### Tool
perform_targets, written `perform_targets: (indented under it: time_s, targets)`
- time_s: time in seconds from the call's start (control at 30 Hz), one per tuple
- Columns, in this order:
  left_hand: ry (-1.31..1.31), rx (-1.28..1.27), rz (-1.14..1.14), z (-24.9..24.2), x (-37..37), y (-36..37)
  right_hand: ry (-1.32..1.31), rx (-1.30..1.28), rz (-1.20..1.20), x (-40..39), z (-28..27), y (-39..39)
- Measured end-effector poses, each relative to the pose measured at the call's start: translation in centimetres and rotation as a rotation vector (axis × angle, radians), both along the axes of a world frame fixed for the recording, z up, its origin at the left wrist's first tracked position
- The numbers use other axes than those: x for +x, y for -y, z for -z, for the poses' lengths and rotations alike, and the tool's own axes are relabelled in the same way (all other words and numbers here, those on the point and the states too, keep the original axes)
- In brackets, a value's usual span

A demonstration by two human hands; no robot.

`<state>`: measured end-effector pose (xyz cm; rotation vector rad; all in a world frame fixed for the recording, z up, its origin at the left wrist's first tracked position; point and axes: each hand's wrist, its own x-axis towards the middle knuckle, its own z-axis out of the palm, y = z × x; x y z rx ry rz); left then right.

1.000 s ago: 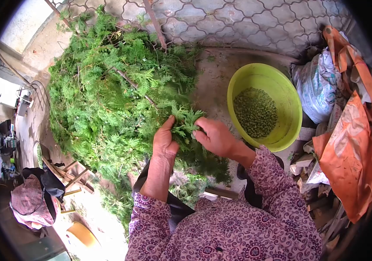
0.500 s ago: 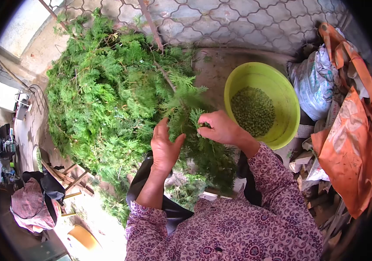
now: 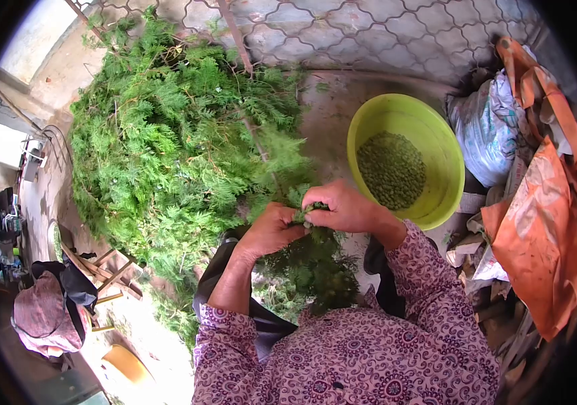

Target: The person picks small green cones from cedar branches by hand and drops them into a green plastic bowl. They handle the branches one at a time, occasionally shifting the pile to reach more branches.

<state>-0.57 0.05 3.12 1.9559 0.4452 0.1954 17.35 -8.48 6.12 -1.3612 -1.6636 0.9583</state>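
Observation:
My left hand (image 3: 273, 231) is closed around a green conifer branch (image 3: 322, 266) held above my lap. Right beside it, my right hand (image 3: 343, 208) pinches the same sprig, with small round green cones showing at the fingertips. Its lower foliage hangs down between my knees, and other fronds stick out beyond my hands. To the left lies a big heap of leafy conifer branches (image 3: 160, 155). A yellow-green basin (image 3: 445, 145) stands right of my hands, with many small green cones (image 3: 391, 169) in its bottom.
A chain-link style metal grille (image 3: 369, 37) runs along the wall behind. At right are a white woven sack (image 3: 484, 128), an orange sheet (image 3: 538, 243) and wood scraps. A wooden stool (image 3: 116, 273), a patterned cloth hat (image 3: 45, 314) and a yellow container (image 3: 126, 364) are at left.
My left hand has moved right and closed on the branch, where before its fingers were apart. Both hands now meet at the sprig. The fronds have shifted a little.

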Motion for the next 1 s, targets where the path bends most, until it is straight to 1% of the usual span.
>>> perform_targets:
  time_s: [0.03,0.07,0.1,0.13,0.17,0.2,0.23,0.3,0.33,0.37,0.4,0.43,0.47,0.5,0.53,0.6,0.63,0.67,0.73,0.77,0.8,0.87,0.9,0.97,1.0]
  targets:
    - [-0.044,-0.09,0.018,0.0,0.2,-0.1,0.0,0.001,0.005,0.3,0.4,-0.1]
    - [-0.044,-0.089,0.023,-0.2,0.3,0.0,0.064,0.11,0.049,0.7,0.9,-0.3]
    - [-0.011,-0.143,-0.027,-0.8,0.5,0.2,0.128,0.218,0.093,0.9,0.9,-0.4]
    - [0.022,-0.198,-0.078,-1.1,0.5,0.4,0.129,0.219,0.097,0.9,0.8,-0.3]
    - [0.021,-0.198,-0.074,-1.1,0.5,0.4,-0.042,0.055,0.148,0.8,0.4,-0.2]
    - [0.019,-0.305,-0.114,-1.1,0.4,0.3,-0.213,-0.11,0.197,0.8,0.2,-0.2]
    - [0.016,-0.413,-0.155,-1.1,0.4,0.3,-0.213,-0.11,0.199,1.2,0.0,-0.3]
    - [0.056,-0.381,-0.164,-0.4,0.4,1.1,-0.809,-0.237,0.439,3.1,-0.2,-1.0]
    - [0.096,-0.349,-0.177,-0.2,0.3,1.5,-0.806,-0.239,0.434,4.7,-0.1,-1.3]
    - [0.098,-0.348,-0.18,-0.1,0.1,1.4,-1.044,-0.184,0.517,6.8,0.3,-1.6]
    - [0.023,-0.418,-0.209,-0.2,0.0,1.3,-1.282,-0.123,0.6,7.6,0.1,-1.8]
    - [-0.051,-0.489,-0.236,-0.1,0.0,1.2,-1.281,-0.121,0.601,7.5,0.3,-1.7]
    - [-0.05,-0.489,-0.233,0.4,0.3,1.1,-1.237,-0.165,0.521,6.9,0.4,-1.4]
    - [-0.001,-0.516,-0.313,1.0,0.6,1.1,-1.191,-0.208,0.442,6.3,0.3,-1.2]
    - [0.047,-0.543,-0.396,1.4,0.8,1.0,-1.19,-0.208,0.441,5.8,-0.1,-1.1]
    - [0.015,-0.577,-0.434,1.4,0.8,0.9,-0.983,-0.272,0.233,4.6,-0.9,-0.9]
    - [-0.016,-0.61,-0.468,1.3,0.8,0.8,-0.895,-0.257,0.205,4.2,-0.9,-0.8]
    - [-0.017,-0.608,-0.467,1.3,0.9,0.8,-0.896,-0.256,0.205,3.8,-0.7,-0.7]
    - [0.064,-0.683,-0.534,1.4,1.2,1.1,-0.635,-0.302,0.245,3.0,-0.6,-0.7]
    - [0.061,-0.682,-0.531,1.4,1.3,1.2,-0.498,-0.275,0.274,2.6,-0.9,-0.7]
    - [0.077,-0.696,-0.538,1.2,1.4,1.3,-0.498,-0.275,0.275,2.3,-0.6,-0.7]
    - [0.093,-0.711,-0.545,0.8,1.4,1.4,-0.291,-0.086,0.307,1.7,0.5,-0.7]
    - [0.068,-0.711,-0.514,0.4,1.4,1.5,-0.291,-0.086,0.308,1.4,0.9,-0.7]
    - [0.044,-0.711,-0.482,0.5,1.6,1.5,0.123,0.253,0.29,0.9,1.2,-0.9]
    - [0.067,-0.682,-0.464,0.9,1.6,1.4,0.123,0.253,0.289,0.8,1.1,-0.8]
